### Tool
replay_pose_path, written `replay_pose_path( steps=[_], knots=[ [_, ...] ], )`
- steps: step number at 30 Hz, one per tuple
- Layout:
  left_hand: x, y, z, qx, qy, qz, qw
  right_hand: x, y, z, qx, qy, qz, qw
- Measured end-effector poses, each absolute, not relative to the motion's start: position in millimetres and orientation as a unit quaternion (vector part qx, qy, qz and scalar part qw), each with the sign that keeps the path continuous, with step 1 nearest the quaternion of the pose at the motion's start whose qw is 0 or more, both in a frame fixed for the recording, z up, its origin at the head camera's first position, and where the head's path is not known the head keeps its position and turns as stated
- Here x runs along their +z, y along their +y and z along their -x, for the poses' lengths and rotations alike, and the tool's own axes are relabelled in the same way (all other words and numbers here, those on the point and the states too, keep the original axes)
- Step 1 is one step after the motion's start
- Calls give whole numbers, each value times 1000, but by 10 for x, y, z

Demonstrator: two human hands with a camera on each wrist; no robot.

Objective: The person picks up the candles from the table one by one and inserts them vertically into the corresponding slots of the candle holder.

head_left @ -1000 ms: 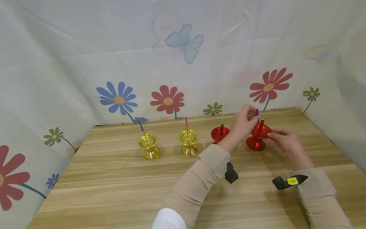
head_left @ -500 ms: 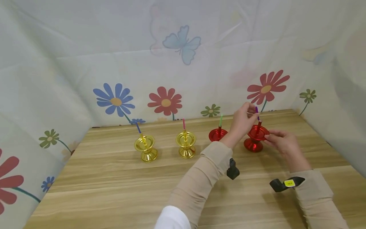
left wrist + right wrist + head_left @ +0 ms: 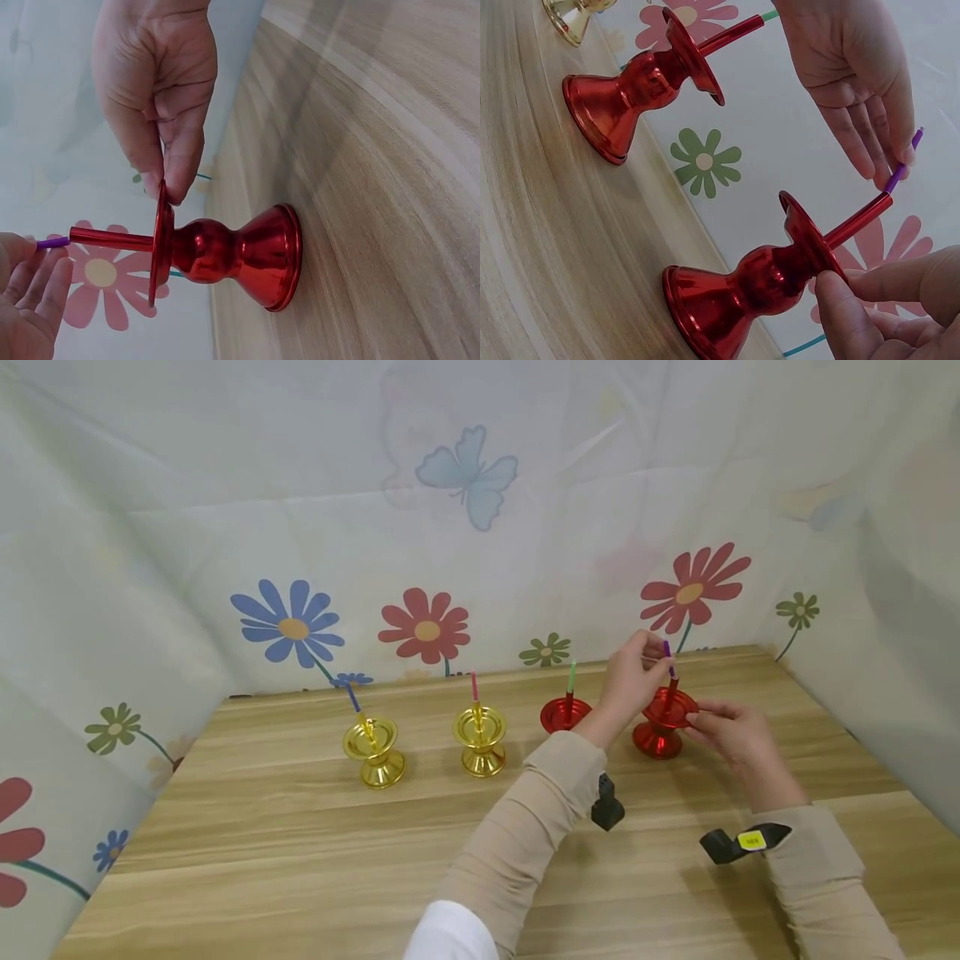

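My left hand (image 3: pixel 630 681) pinches a thin purple candle (image 3: pixel 670 660) between thumb and fingers. The candle's lower end meets the top of the upright tube on the rightmost red candle holder (image 3: pixel 657 742); in the right wrist view the purple candle (image 3: pixel 904 161) leans at an angle to that tube. How far it sits inside, I cannot tell. My right hand (image 3: pixel 738 739) grips the holder's dish rim from the right, thumb and fingertips on either side of it. The holder stands upright on its flared base (image 3: pixel 270 259).
A second red holder (image 3: pixel 564 714) bears a green candle (image 3: pixel 572 677), its base hidden by my left arm. Two gold holders stand further left: one (image 3: pixel 480 739) with a pink candle (image 3: pixel 474 687), one (image 3: pixel 372 752) with a tilted blue candle (image 3: pixel 353 697). Flowered cloth (image 3: pixel 300 527) rises behind the wooden table (image 3: pixel 300 860).
The purple candle has gone from beside the red tube to above it, then down to its top. My right hand keeps its grip on the rim. The head view has shifted slightly.
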State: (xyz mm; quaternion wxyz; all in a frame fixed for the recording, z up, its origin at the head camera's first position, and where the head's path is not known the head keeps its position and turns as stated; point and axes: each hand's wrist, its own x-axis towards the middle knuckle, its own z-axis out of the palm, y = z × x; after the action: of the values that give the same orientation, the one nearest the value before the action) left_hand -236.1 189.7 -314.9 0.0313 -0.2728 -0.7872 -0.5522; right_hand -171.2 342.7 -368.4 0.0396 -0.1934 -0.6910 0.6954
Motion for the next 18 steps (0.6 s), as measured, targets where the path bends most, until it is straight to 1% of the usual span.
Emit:
replay_pose_path(
  steps=[3, 6, 7, 12, 16, 18],
  knots=[
    [-3146, 1895, 2366, -562, -779, 276, 31, -3658, 3415, 1708, 697, -685, 207, 43],
    [-3159, 1884, 2382, -571, -771, 279, 31, -3624, 3399, 1700, 677, -709, 197, 30],
    [-3165, 1880, 2390, -573, -769, 282, 31, -3621, 3389, 1704, 681, -702, 207, 35],
    [-3197, 1866, 2429, -575, -762, 296, 36, -3553, 3310, 1668, 680, -707, 192, 30],
    [-3206, 1876, 2423, -569, -764, 304, 28, -3527, 3287, 1634, 686, -705, 175, 28],
    [-3200, 1887, 2408, -567, -765, 304, 21, -3526, 3293, 1629, 691, -698, 183, 32]
  ],
)
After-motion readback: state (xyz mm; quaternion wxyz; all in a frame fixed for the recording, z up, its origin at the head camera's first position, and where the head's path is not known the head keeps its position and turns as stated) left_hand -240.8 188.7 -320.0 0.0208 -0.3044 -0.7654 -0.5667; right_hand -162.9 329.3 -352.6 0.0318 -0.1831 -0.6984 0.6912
